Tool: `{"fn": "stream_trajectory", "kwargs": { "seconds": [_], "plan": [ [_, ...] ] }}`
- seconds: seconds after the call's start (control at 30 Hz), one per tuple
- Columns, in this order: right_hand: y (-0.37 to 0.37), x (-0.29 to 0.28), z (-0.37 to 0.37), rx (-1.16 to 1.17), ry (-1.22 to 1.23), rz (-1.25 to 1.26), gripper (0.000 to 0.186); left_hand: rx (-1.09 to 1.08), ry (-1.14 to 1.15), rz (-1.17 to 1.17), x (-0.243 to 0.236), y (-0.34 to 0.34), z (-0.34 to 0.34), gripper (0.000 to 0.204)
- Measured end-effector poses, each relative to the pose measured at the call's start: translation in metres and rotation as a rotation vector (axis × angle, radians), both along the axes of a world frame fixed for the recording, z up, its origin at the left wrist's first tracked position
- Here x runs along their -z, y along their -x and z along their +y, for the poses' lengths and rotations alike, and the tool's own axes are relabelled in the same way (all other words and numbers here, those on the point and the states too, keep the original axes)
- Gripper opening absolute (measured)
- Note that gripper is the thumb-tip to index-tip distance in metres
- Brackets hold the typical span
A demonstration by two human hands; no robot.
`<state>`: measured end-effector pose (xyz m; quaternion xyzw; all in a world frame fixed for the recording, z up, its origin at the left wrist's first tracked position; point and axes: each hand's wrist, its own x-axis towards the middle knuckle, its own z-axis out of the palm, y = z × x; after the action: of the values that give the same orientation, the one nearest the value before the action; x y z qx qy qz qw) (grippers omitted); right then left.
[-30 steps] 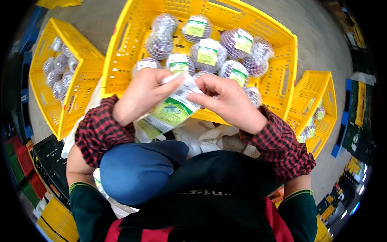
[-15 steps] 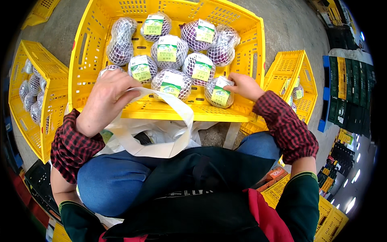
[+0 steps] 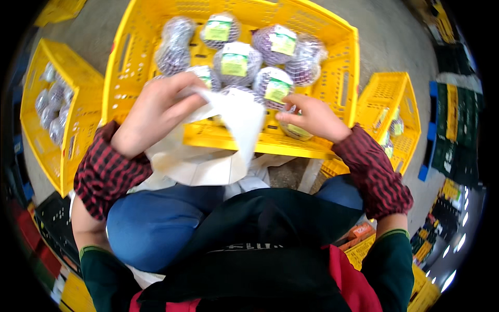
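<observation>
Head cam: L hand [image 3: 158, 113] palm-down, pinching wht strip [image 3: 244, 122]; R hand [image 3: 318, 117] curled over netted pack [image 3: 296, 132], grip unclear.

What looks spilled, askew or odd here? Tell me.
Nothing spilled or damaged stands out, though blur hides detail. Only the white strip in the left hand looks untidy, curling in a loose loop.

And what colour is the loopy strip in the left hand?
The strip is white; it shows best in the head view.
</observation>
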<state>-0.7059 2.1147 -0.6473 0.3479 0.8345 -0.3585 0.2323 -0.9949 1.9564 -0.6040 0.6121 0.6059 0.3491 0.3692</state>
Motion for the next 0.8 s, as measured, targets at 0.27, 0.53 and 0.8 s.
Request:
{"fn": "stream_trajectory", "kwargs": {
  "seconds": [0.27, 0.53, 0.8],
  "plan": [
    [0.077, -0.028, -0.087, 0.513, 1.159, 0.613, 0.034, -0.073, -0.371, 0.554, 0.001, 0.019, 0.012, 0.033],
    [0.057, -0.040, -0.077, 0.590, 0.993, 0.536, 0.032, 0.262, 0.001, -0.073, 0.007, -0.031, -0.003, 0.023],
    [0.034, -0.060, -0.069, -0.165, -0.333, 0.782, 0.017, 0.277, 0.241, 0.138, 0.018, -0.033, -0.002, 0.027]
  ]
}}
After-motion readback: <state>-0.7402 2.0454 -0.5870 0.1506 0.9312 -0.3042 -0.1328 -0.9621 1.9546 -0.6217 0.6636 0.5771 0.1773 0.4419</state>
